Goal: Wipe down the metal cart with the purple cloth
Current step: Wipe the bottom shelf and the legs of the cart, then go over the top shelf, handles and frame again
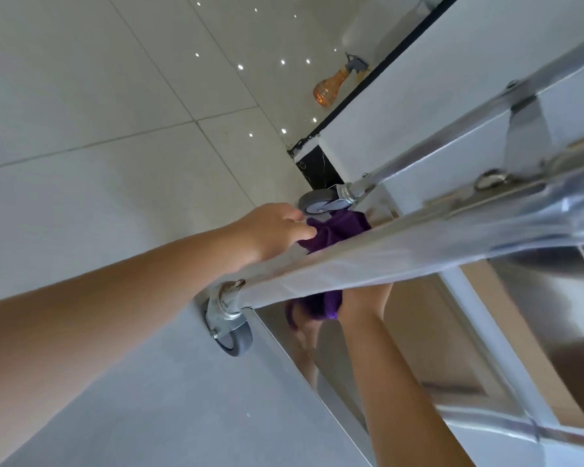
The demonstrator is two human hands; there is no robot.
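Down by the cart's (351, 264) castor (231, 332), our left hand (277, 230) and right hand (364, 298) each pinch the cloth (334, 227) around the leg, mid-wipe; next we should slide it along.

The scene is lit brightly and evenly by soft, diffuse light, and a cool, slightly washed-out cast is given to the pale floor tiles (122, 106). Small white pinpoints of light are reflected in the glossy tiles near the top centre. Broad, streaky glare is carried along the metal cart (402, 261), and a hazy, smeared reflection of an arm is seen in its polished panel. Only a faint shadow is cast beneath the near caster wheel (235, 337). The view is steeply tilted, and straight edges are bent by wide-angle distortion. Motion blur and softness are noticed towards the right and lower edges.
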